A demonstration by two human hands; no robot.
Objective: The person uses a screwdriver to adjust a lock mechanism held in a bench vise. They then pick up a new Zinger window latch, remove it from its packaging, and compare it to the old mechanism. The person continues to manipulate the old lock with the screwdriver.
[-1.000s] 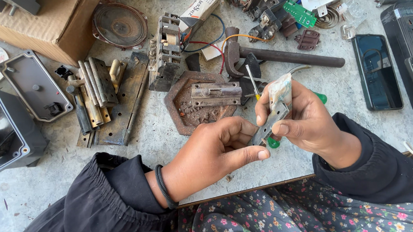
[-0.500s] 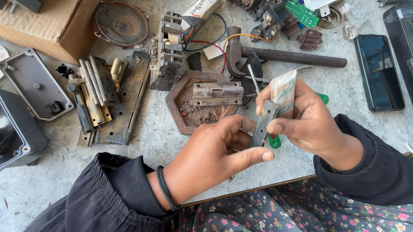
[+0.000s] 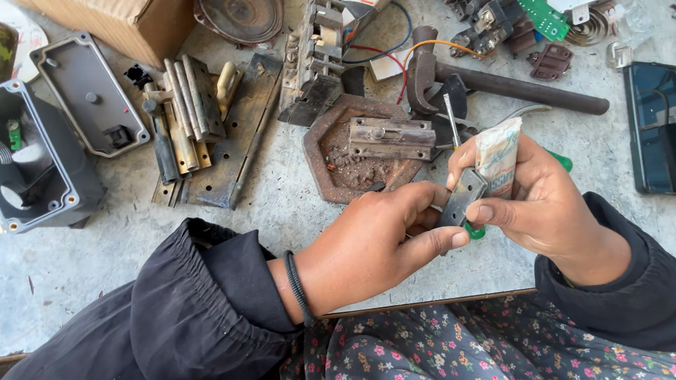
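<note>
Head view: low and right of centre in the frame, the right hand [image 3: 545,214] pinches a small grey metal plate [image 3: 462,199] together with a folded piece of abrasive paper [image 3: 499,157], fingers closed around both. The left hand [image 3: 378,243] curls in against the plate's lower edge, fingertips closed on it; a green-handled tool [image 3: 562,161] shows behind the right hand (who grips it I cannot tell). Above them on the worktop [image 3: 94,257] lie a rusty hexagonal plate [image 3: 337,174], a hammer [image 3: 498,85] and, far right, a dark phone [image 3: 659,126]. The plate is small and held only at its edges, so it could likely slip and drop among the scrap, or its corner could scrape a fingertip.
</note>
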